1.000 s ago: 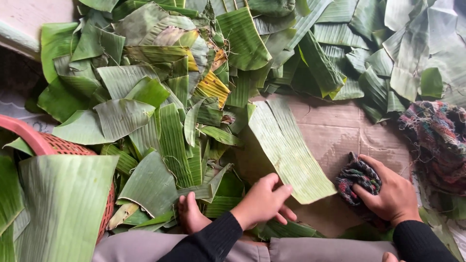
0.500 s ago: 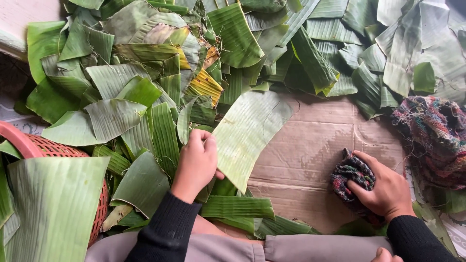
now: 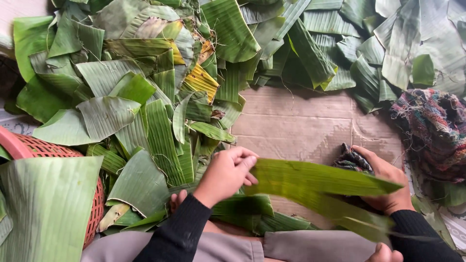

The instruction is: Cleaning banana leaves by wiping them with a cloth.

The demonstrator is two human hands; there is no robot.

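Note:
My left hand (image 3: 227,173) grips the end of a long green banana leaf piece (image 3: 320,187) and holds it lifted above the brown cardboard (image 3: 296,123), stretched toward the right. The leaf is blurred and partly covers my right hand (image 3: 383,179). My right hand clutches a small dark multicoloured rag (image 3: 352,160) pressed on the cardboard. Both arms wear black sleeves.
A large pile of cut banana leaves (image 3: 145,97) covers the left and the far side. A red woven basket (image 3: 53,155) holding leaves stands at the left. A bundle of multicoloured cloth (image 3: 432,126) lies at the right. Grey-clad knees show at the bottom.
My left hand has lifted the leaf off the cardboard and swung it toward me and rightward, over my right hand. The right hand stays on the rag.

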